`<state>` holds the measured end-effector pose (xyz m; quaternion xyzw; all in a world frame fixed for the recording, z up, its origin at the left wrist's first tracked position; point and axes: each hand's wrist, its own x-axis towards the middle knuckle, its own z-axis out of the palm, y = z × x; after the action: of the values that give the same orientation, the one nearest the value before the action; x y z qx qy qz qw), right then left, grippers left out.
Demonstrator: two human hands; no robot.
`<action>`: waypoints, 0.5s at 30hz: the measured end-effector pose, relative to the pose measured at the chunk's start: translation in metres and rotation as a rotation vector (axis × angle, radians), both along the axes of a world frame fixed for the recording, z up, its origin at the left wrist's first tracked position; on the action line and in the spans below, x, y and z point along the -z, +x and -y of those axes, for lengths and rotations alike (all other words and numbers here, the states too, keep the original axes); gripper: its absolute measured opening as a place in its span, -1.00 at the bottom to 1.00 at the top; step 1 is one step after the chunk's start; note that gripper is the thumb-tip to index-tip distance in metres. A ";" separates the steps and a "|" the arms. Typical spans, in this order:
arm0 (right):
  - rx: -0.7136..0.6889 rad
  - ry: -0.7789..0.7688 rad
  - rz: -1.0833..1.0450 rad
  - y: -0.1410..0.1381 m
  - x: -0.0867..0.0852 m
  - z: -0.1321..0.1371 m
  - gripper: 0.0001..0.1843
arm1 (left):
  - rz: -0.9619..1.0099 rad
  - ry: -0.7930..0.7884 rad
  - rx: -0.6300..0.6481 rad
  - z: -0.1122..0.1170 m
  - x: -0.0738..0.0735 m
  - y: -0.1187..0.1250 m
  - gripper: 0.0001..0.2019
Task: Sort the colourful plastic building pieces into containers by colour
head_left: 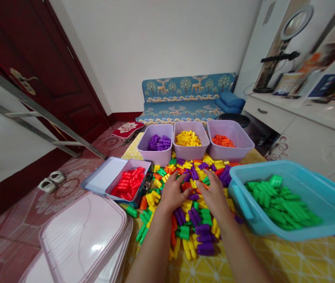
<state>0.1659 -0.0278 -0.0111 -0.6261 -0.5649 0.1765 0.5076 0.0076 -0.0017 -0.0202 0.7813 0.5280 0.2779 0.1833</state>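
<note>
A mixed pile of plastic toy building pieces in purple, yellow, green, orange and red covers the middle of the table. My left hand is over the pile, thumb and fingers apart, with no piece visible in it. Close by on the right, my right hand reaches into the same pile, its fingers spread and seemingly touching pieces. What lies directly under both palms is hidden. Behind the pile stand lilac bins: one with purple pieces, one with yellow pieces, one with orange pieces.
Green pieces lie in a large blue tub at the right. On the left, red pieces fill a container beside an open lid. Stacked pale lids overhang the table's left side. A ladder leans further left.
</note>
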 end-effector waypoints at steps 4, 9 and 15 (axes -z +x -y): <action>0.136 -0.043 0.359 0.000 0.023 -0.002 -0.40 | -0.040 0.006 0.001 0.000 -0.001 0.002 -0.39; 0.032 -0.161 0.440 -0.003 0.023 -0.002 -0.36 | -0.053 0.016 -0.013 -0.004 0.001 0.002 -0.31; -0.168 -0.176 0.309 -0.013 0.021 -0.002 -0.33 | 0.025 -0.014 0.038 -0.007 0.004 -0.004 -0.28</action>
<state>0.1527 -0.0263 -0.0321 -0.6385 -0.6687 0.1689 0.3415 0.0038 0.0054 -0.0241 0.7864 0.5126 0.2803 0.2007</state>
